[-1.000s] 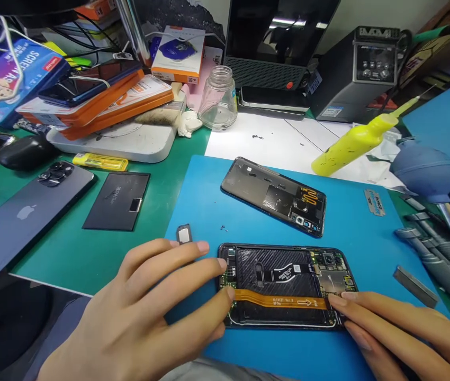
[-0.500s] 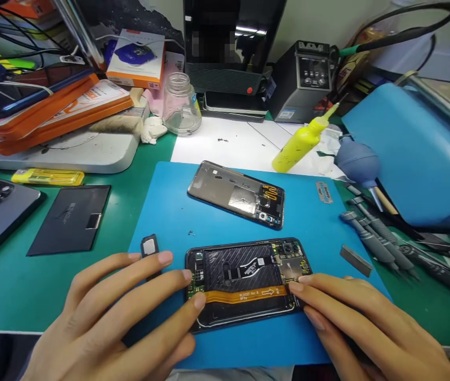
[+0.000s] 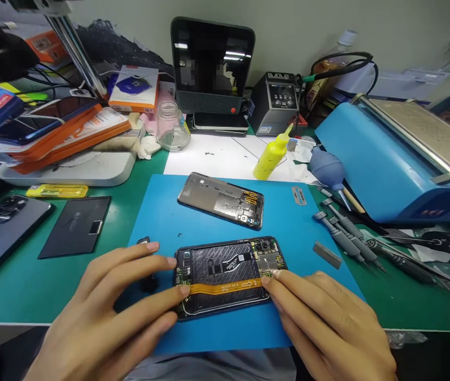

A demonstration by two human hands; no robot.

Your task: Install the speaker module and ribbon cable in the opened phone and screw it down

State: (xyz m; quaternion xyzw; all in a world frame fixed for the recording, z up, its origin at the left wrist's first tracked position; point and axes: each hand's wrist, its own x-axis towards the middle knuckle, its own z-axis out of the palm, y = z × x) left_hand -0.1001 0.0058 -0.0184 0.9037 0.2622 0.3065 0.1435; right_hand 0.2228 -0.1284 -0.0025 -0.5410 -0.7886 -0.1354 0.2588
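An opened phone lies on the blue mat, its circuit boards and black battery exposed. An orange ribbon cable runs across it lengthwise. My left hand has its fingers spread; one fingertip presses the cable's left end and others touch the phone's left edge. My right hand keeps its fingers close together on the phone's right end, with fingertips at the cable's right end and the thumb low by the frame. A small black part lies partly hidden beneath my left fingers.
Behind the phone lies a detached back cover. Screwdrivers and a metal strip lie right, near a blue machine. A yellow bottle stands behind. Leftward are a black flat panel and another phone.
The view has shifted, so the bench sits farther left in the picture. Both hands stay at the phone's ends; my left fingertip now rests on the cable's left end.
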